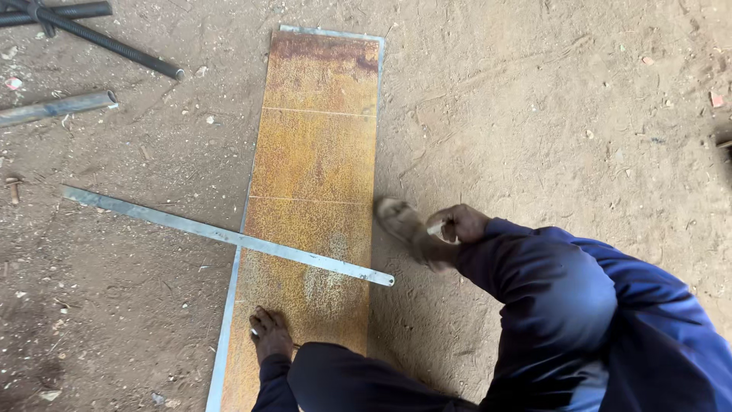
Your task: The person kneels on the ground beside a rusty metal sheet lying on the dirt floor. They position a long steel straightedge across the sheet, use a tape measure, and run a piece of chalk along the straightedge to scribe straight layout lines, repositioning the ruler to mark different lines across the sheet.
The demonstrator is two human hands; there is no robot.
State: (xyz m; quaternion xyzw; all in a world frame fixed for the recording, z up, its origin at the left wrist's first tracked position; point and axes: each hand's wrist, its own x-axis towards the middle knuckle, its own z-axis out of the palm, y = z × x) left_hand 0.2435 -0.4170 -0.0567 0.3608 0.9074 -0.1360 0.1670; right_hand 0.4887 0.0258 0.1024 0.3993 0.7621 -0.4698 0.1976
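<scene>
A long rusty metal sheet [316, 152] lies on the dirt floor, with thin scribed lines across it. A flat steel straightedge [191, 226] rests diagonally over it. My left hand [271, 336] presses on the near part of the sheet, closed around a thin pale marking tool [255, 333]. My right hand [460, 223] is off the sheet's right edge, closed on a small pale piece [436, 227], beside my dusty foot [400, 221]. Both arms are in blue sleeves.
A grey metal pipe [57, 107] and dark threaded rods [114, 47] lie at the top left. Small debris and a bolt [13, 191] dot the dirt. My blue-clad knee [579, 305] fills the lower right.
</scene>
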